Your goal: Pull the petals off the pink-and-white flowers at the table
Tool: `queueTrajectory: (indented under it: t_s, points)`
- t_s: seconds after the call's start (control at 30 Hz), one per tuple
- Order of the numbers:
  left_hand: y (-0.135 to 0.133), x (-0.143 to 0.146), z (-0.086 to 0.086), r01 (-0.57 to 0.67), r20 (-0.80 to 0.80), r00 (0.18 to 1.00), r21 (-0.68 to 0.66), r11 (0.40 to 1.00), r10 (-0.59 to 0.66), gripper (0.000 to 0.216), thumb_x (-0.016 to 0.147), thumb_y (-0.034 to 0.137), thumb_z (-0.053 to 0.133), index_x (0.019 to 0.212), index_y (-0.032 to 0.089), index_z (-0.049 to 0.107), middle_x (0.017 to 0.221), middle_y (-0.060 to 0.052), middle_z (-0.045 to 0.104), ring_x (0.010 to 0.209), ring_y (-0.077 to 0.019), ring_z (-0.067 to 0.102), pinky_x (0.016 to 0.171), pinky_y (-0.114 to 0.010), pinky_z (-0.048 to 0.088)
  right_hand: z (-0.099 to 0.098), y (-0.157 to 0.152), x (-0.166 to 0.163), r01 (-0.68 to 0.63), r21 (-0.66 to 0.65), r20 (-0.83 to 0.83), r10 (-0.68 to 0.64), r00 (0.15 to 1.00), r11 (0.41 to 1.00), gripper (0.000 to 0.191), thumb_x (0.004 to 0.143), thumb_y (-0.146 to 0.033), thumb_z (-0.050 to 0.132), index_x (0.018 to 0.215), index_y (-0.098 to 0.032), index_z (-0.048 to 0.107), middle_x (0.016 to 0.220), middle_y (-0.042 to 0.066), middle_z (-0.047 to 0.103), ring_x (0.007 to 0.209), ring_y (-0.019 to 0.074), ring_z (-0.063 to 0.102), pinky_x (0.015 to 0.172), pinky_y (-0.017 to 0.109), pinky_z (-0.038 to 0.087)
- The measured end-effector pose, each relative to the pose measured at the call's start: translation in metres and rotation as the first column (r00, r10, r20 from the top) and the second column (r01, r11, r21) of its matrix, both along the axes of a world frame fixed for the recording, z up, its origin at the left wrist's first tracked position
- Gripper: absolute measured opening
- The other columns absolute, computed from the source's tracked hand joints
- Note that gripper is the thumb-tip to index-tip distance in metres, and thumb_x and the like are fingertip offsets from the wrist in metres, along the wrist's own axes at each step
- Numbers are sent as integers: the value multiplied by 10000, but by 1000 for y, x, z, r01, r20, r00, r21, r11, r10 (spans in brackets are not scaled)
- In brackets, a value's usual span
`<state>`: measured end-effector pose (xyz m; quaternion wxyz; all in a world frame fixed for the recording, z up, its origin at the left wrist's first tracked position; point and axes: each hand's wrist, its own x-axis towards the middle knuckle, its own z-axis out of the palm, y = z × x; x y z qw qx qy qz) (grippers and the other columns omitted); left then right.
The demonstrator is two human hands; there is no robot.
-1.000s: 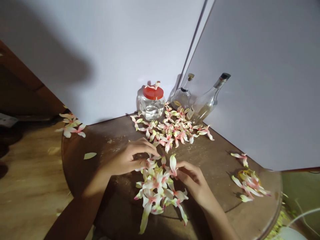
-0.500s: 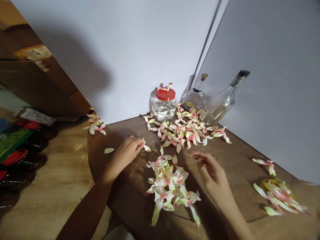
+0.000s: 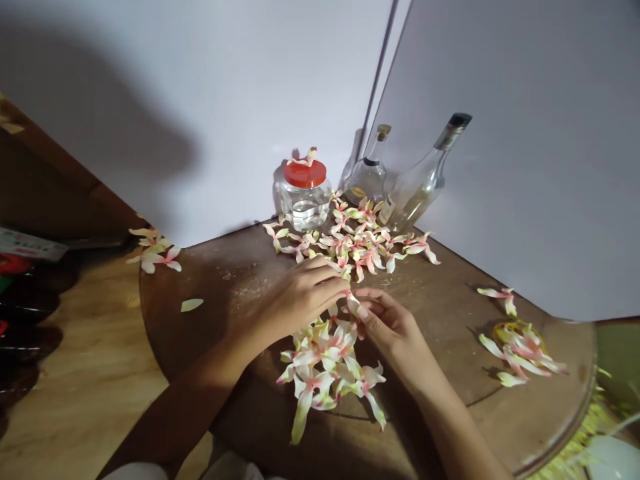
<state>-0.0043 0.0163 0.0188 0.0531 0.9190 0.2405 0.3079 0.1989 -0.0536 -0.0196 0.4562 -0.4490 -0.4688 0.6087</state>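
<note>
My left hand [image 3: 313,293] is closed on a pink-and-white flower [image 3: 352,301] above the middle of the brown table. From the other side my right hand [image 3: 387,323] pinches a petal of that same flower between thumb and fingers. Just below the hands lies a near pile of flowers [image 3: 320,380], partly covered by my left hand. Beyond them a second heap of flowers [image 3: 370,243] spreads in front of the jar and bottles.
A clear jar with a red lid [image 3: 305,175] stands near the wall, a flower on top. Beside it are a round bottle [image 3: 367,177] and a tall tilted bottle [image 3: 423,177]. More flowers [image 3: 525,353] lie at right, others [image 3: 157,253] at the left edge. A loose petal [image 3: 192,305] lies left.
My left hand has carried its flower right, to the middle. My right hand has moved left to meet it and now pinches a petal. The view has swung right.
</note>
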Motion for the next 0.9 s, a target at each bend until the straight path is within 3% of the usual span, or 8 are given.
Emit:
queueTrajectory:
  t_s: [0.2,0.3,0.4,0.57,0.63,0.7,0.8,0.9]
  points:
    - [-4,-10,-13,56,-58,997,35,998,-54,235,994,138,563,1215,143,640,1077,-49,721,1059,-173,617,973,-335,546,4,1,1,-80,-3,173,80,982,997,177,963,-352,662,1030,-203,731,718,-16,625,597,89,529,555,210,443]
    - [-4,-12,-15,60,-76,995,-21,998,-61,205,1013,207,547,1160,197,689,1071,-22,730,1046,-181,635,926,-344,566,1,1,2,-65,-8,228,65,971,998,181,962,-334,665,1087,-221,730,701,-26,630,541,88,533,498,213,442]
    - [-4,-14,-16,14,-51,999,-61,998,-17,218,1029,246,524,1093,241,732,1049,0,728,1046,-184,649,888,-357,577,-2,1,0,-63,32,267,53,962,997,108,928,-309,712,965,-215,750,729,-19,675,517,84,543,443,203,419]
    - [-4,-15,-17,-4,-19,1000,-39,999,4,199,995,316,594,1021,199,753,997,11,716,1047,-201,676,879,-387,594,-1,1,-4,-23,144,323,-25,946,989,82,914,-269,734,850,-220,752,753,-8,725,594,104,609,525,227,479]
    - [-3,-16,-17,-26,2,1000,-110,994,26,315,1015,408,518,991,188,742,989,35,700,1053,-168,694,875,-350,589,0,0,-5,-1,164,345,-56,937,986,72,901,-269,750,845,-225,752,768,-4,734,601,111,615,525,239,478]
    - [-3,-18,-18,-54,-39,998,-238,970,46,550,1025,516,316,955,161,731,1053,44,680,1130,-163,683,839,-302,569,1,-1,-5,40,171,354,-100,930,984,71,898,-271,755,842,-228,750,776,0,736,595,117,609,520,258,471]
    - [-3,-26,-23,-18,-156,986,-424,905,-54,821,958,590,46,972,143,734,1216,44,640,1268,-223,587,756,-245,541,2,-1,-5,58,164,345,-112,932,985,61,888,-260,767,841,-232,741,769,2,730,617,136,610,542,291,471]
    - [-2,-38,-30,-8,-193,976,-494,869,-101,824,939,602,45,1096,166,726,1321,41,602,1316,-279,508,729,-225,532,3,-1,-6,24,181,342,-85,936,983,67,891,-254,765,833,-236,735,763,-4,726,615,143,603,530,306,451]
